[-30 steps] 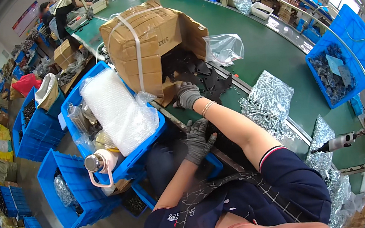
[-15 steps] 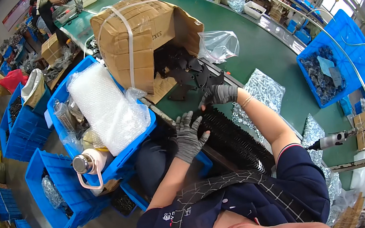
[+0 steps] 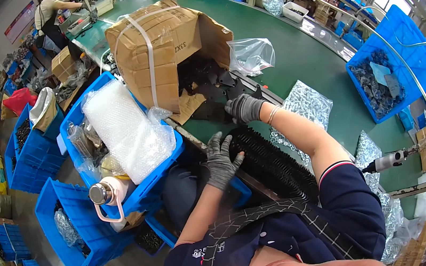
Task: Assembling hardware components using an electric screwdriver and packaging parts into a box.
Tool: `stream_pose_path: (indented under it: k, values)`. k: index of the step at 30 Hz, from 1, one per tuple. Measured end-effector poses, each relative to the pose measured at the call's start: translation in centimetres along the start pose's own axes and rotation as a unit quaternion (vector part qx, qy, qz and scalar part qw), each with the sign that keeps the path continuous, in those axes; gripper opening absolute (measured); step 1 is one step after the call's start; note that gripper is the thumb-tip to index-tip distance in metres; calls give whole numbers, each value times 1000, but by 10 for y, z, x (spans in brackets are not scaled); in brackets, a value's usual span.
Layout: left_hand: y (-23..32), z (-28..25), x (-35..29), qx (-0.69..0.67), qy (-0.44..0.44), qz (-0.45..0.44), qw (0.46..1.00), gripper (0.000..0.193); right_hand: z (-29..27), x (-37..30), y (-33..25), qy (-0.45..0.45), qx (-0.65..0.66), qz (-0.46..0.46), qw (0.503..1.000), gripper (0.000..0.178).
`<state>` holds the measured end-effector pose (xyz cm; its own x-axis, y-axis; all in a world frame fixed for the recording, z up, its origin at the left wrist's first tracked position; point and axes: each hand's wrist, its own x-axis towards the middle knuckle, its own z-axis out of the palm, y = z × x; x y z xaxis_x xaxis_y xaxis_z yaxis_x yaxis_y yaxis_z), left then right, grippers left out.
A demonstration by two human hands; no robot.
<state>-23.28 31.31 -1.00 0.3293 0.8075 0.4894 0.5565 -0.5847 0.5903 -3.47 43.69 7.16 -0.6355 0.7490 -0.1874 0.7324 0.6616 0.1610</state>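
My left hand (image 3: 222, 160), in a grey striped glove, rests against the near-left side of a long row of thin black plates (image 3: 276, 159) standing on edge; its fingers are apart. Beyond the row's far end, my gloved right hand (image 3: 245, 109) curls its fingers at the edge of a loose heap of flat black plates (image 3: 209, 110). It appears to grip one of them, though the fingertips are partly hidden. The heap spills from a cardboard box (image 3: 147, 61) lying on its side, its opening facing right.
A bag of shiny metal fasteners (image 3: 309, 104) lies right of the row. An empty-looking clear bag (image 3: 251, 55) sits by the box. Left stands a blue crate (image 3: 176, 151) with bubble wrap (image 3: 126, 128) and a bottle (image 3: 110, 190). A power screwdriver (image 3: 386, 163) hangs at right.
My right hand has moved from the row's far end toward the loose heap, its fingers now curled there. My left hand stays at the row. At the far left, another person has come further into view.
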Motion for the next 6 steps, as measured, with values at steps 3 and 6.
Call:
stream_pose_path:
  k: [3, 6]
  values:
    - [-7, 0, -1, 15, 12, 24, 1000, 74, -10, 14, -11, -177, 12, 42, 983, 55]
    - [0, -5, 4, 30, 13, 6, 999, 65, 11, 21, 5, -88, -61, 72, 992, 60]
